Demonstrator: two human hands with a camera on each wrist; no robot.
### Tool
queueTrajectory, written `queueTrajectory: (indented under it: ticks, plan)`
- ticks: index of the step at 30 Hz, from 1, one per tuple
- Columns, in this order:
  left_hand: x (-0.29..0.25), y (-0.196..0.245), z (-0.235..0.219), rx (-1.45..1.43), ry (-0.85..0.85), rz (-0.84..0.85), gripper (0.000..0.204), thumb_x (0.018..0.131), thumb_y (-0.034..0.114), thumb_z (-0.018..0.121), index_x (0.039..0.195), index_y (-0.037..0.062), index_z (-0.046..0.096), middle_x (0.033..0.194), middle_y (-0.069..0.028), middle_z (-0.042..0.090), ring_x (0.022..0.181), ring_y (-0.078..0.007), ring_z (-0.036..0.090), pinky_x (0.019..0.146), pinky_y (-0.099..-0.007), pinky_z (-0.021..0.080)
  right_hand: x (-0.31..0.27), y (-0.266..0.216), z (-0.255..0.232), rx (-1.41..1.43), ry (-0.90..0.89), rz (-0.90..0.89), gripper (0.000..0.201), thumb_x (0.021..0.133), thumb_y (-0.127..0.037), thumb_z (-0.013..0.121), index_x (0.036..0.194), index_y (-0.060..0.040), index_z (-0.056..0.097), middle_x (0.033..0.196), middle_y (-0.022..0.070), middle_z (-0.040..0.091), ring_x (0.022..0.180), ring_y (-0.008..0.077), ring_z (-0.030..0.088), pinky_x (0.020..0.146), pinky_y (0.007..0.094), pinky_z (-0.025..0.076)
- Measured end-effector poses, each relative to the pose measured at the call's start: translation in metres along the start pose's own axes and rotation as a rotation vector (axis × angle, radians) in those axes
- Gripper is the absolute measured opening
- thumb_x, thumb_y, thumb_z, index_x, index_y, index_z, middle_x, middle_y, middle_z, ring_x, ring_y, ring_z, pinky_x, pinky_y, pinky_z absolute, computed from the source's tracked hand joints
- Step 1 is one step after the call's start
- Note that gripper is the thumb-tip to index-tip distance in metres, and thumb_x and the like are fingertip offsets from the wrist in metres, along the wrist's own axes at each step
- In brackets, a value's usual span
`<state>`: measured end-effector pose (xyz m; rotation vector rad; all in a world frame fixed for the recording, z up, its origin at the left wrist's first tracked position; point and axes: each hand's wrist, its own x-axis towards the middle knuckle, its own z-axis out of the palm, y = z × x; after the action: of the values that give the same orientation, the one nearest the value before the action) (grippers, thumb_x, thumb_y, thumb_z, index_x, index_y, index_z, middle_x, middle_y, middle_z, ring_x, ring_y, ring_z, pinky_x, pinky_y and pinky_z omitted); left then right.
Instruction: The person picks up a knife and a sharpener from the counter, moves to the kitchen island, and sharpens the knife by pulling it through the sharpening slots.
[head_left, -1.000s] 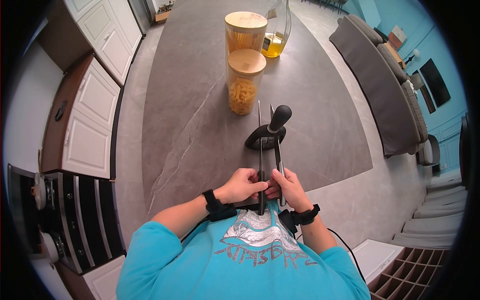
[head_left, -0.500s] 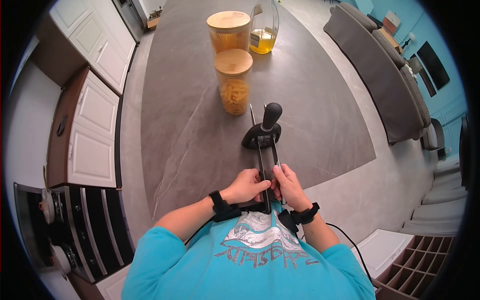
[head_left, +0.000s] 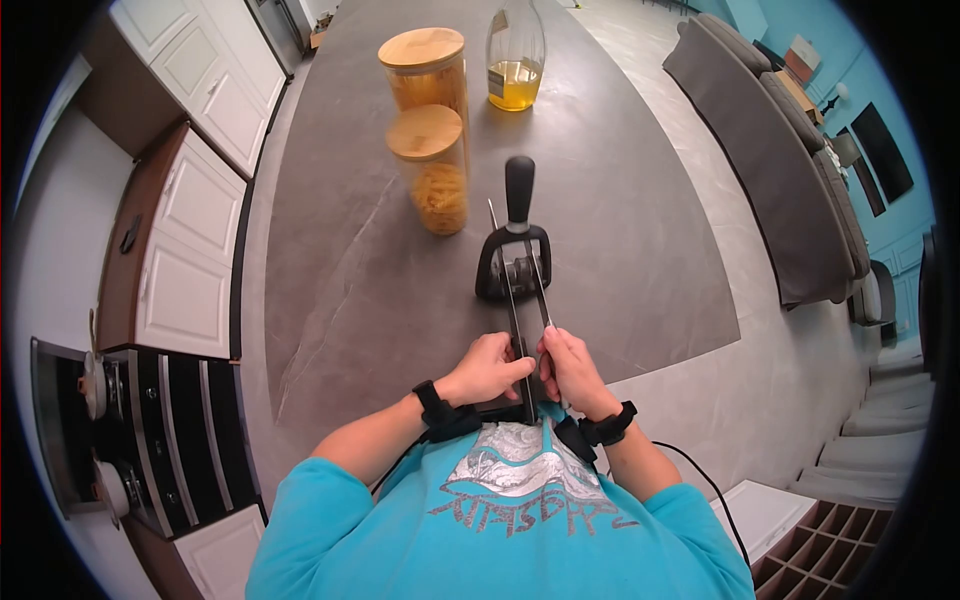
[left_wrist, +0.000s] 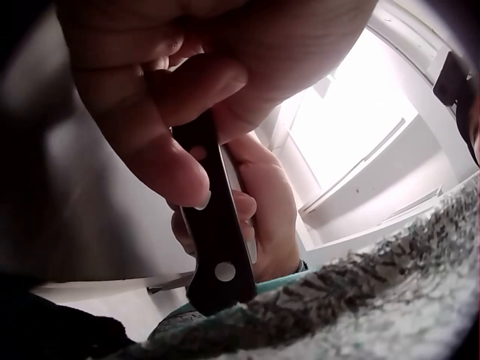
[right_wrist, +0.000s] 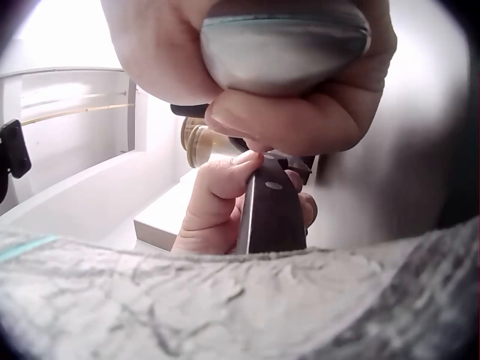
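Note:
In the head view my left hand (head_left: 492,370) grips a knife by its black handle (left_wrist: 217,244), whose rivets show in the left wrist view. My right hand (head_left: 574,372) holds a second knife by its steel-coloured handle (right_wrist: 285,54), the rounded end facing the right wrist camera. Side by side, the two blades point away from my body. They overlap a black knife sharpener (head_left: 483,275) on the table, whose thick grip (head_left: 519,190) stands up behind them. Both hands are close together at the table's near edge, in front of my shirt.
Left of the sharpener stands a lidded jar of spiral pasta (head_left: 440,200), with a taller wooden-lidded jar (head_left: 422,65) behind it. Farther back is a glass bottle of yellow oil (head_left: 515,85) on the grey table (head_left: 630,230). A cable (head_left: 715,500) runs beside my right arm.
The view has turned, so the jars and bottle sit farther left and the sharpener's grip looks more upright. Both hands keep their holds on the knives, nearly unmoved.

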<state>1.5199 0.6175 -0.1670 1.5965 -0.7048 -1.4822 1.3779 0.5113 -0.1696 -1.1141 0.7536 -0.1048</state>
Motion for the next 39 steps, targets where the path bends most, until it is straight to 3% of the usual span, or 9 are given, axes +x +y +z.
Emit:
queueTrajectory:
  ticks: [6, 13, 18, 20, 24, 27, 33, 39]
  plan:
    - [0.015, 0.012, 0.022, -0.059, 0.030, 0.033, 0.023, 0.088, 0.013, 0.060, 0.093, -0.0077, 0.052, 0.081, -0.0087, 0.061, 0.063, -0.0137, 0.062, 0.050, -0.0251, 0.054, 0.003, -0.006, -0.028, -0.017, -0.108, 0.038, 0.038, 0.100, -0.039, 0.037, 0.088, -0.0052, 0.048, 0.057, 0.0021, 0.048, 0.038, 0.0095, 0.042, 0.034, 0.0236, 0.033]
    - [0.010, 0.000, 0.029, -0.004, 0.065, -0.074, 0.021, 0.087, 0.012, 0.056, 0.099, -0.0056, 0.052, 0.082, -0.0075, 0.061, 0.061, -0.0131, 0.061, 0.050, -0.0246, 0.053, 0.003, -0.013, -0.047, -0.068, -0.222, 0.122, 0.038, 0.100, -0.040, 0.037, 0.088, -0.0055, 0.048, 0.058, 0.0023, 0.049, 0.040, 0.0092, 0.043, 0.037, 0.0235, 0.035]
    - [0.001, 0.007, 0.032, 0.005, 0.074, -0.164, 0.020, 0.086, 0.013, 0.054, 0.099, -0.0022, 0.053, 0.080, -0.0044, 0.058, 0.055, -0.0102, 0.056, 0.047, -0.0232, 0.050, 0.010, 0.006, -0.053, 0.013, -0.317, 0.155, 0.037, 0.100, -0.041, 0.039, 0.090, -0.0062, 0.047, 0.063, 0.0041, 0.052, 0.045, 0.0117, 0.049, 0.040, 0.0252, 0.041]
    - [0.001, 0.008, 0.033, 0.005, 0.099, -0.109, 0.024, 0.082, 0.014, 0.054, 0.095, -0.0058, 0.056, 0.071, -0.0068, 0.059, 0.049, -0.0113, 0.054, 0.042, -0.0250, 0.047, 0.012, 0.013, -0.054, 0.025, -0.334, 0.156, 0.037, 0.100, -0.041, 0.040, 0.091, -0.0062, 0.046, 0.065, 0.0049, 0.053, 0.046, 0.0127, 0.051, 0.042, 0.0257, 0.043]
    - [0.000, 0.019, 0.029, 0.071, 0.128, -0.120, 0.024, 0.080, 0.014, 0.054, 0.095, -0.0053, 0.057, 0.072, -0.0075, 0.060, 0.051, -0.0116, 0.055, 0.042, -0.0253, 0.046, 0.012, 0.016, -0.049, 0.055, -0.374, 0.139, 0.036, 0.100, -0.041, 0.039, 0.093, -0.0061, 0.044, 0.070, 0.0067, 0.055, 0.051, 0.0147, 0.054, 0.048, 0.0266, 0.047]
    - [0.002, 0.021, 0.024, 0.142, 0.122, -0.141, 0.017, 0.083, 0.012, 0.054, 0.092, -0.0024, 0.054, 0.076, -0.0039, 0.057, 0.053, -0.0081, 0.052, 0.043, -0.0231, 0.044, 0.014, 0.015, -0.046, 0.054, -0.390, 0.142, 0.035, 0.100, -0.040, 0.038, 0.094, -0.0060, 0.043, 0.071, 0.0070, 0.055, 0.051, 0.0152, 0.054, 0.049, 0.0270, 0.048]
    - [0.005, 0.026, 0.019, 0.094, 0.254, -0.055, 0.019, 0.083, 0.011, 0.055, 0.093, -0.0059, 0.053, 0.076, -0.0059, 0.058, 0.057, -0.0098, 0.055, 0.048, -0.0234, 0.048, 0.015, 0.014, -0.039, 0.040, -0.336, 0.098, 0.036, 0.100, -0.041, 0.038, 0.092, -0.0064, 0.043, 0.068, 0.0055, 0.052, 0.049, 0.0135, 0.051, 0.044, 0.0275, 0.045]
    - [-0.002, 0.029, 0.021, 0.140, 0.274, -0.062, 0.023, 0.082, 0.013, 0.057, 0.094, -0.0073, 0.056, 0.075, -0.0077, 0.061, 0.058, -0.0113, 0.057, 0.050, -0.0251, 0.048, 0.012, 0.012, -0.036, 0.067, -0.276, 0.096, 0.036, 0.100, -0.041, 0.039, 0.091, -0.0064, 0.044, 0.066, 0.0042, 0.050, 0.047, 0.0125, 0.047, 0.040, 0.0266, 0.041]
